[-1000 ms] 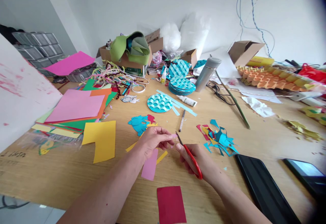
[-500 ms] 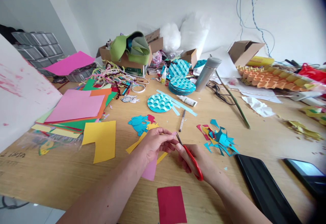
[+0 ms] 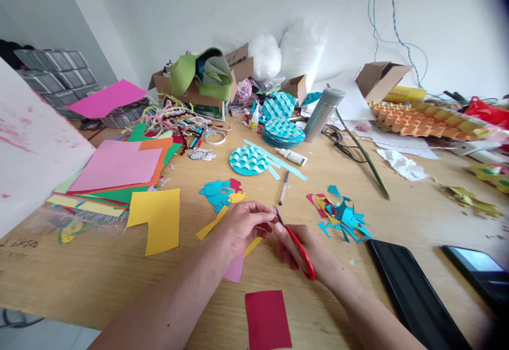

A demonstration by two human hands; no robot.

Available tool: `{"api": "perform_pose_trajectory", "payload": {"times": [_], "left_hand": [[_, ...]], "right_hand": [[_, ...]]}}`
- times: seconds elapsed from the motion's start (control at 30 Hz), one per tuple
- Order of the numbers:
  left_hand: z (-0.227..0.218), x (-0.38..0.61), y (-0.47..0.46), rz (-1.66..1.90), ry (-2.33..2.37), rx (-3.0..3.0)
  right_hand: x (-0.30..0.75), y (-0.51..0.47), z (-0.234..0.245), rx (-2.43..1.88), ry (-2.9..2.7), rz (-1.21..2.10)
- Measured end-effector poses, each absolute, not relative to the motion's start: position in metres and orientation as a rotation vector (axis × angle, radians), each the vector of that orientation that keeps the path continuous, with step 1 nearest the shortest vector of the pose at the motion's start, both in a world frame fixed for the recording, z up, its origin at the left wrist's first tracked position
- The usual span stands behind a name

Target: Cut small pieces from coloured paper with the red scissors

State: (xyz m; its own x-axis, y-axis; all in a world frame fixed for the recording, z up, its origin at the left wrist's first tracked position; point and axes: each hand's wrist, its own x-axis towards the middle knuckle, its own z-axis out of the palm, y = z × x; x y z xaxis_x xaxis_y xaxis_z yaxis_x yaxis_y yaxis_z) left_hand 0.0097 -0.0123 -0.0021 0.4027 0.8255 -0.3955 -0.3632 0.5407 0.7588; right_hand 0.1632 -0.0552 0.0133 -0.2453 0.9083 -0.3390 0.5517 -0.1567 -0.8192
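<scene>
Clock positions are taken from the scissors, 12 being away from the person.

Item: scissors (image 3: 299,247), red-handled. Right hand (image 3: 294,246) wraps the handles, fingers curled closed; blades point toward 11. How far the blades are parted cannot be told.

Item: pink paper piece (image 3: 274,210), small, at the blades, toward 11. Left hand (image 3: 248,222) appears to pinch it, thumb and fingers nearly together; outline mostly hidden.

Item: pink strip (image 3: 234,270), on the table (image 3: 191,302) at 8, partly covered by the left hand and wrist; contact cannot be told.

Item: red paper (image 3: 269,320), flat, between 6 and 7.

Item: blue fish cutouts (image 3: 217,193), at 10, beside a yellow fish cutout (image 3: 239,197).

Item: pen (image 3: 283,188), just short of 12.

Item: paper scraps (image 3: 345,215), loose heap, between 2 and 3.

Item: black phone (image 3: 409,291), at 4, near the right forearm.

Condition notes, by judgement: left fingertips sit close to the blades, so a slip or hurried snip could nick them. A piece this small may twist in a loose pinch, sending a cut astray. If dropped, it could be lost against the pink strip below. The right forearm, swung outward, could nudge the phone.
</scene>
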Motion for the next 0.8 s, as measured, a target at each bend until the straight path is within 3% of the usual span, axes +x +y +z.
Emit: {"api": "perform_pose_trajectory", "payload": {"times": [0.8], "left_hand": [[0.0022,0.0116,-0.015,0.842,0.81,0.588]], "right_hand": [[0.1615,-0.0545,0.0157,-1.675,-1.717,1.379]]}}
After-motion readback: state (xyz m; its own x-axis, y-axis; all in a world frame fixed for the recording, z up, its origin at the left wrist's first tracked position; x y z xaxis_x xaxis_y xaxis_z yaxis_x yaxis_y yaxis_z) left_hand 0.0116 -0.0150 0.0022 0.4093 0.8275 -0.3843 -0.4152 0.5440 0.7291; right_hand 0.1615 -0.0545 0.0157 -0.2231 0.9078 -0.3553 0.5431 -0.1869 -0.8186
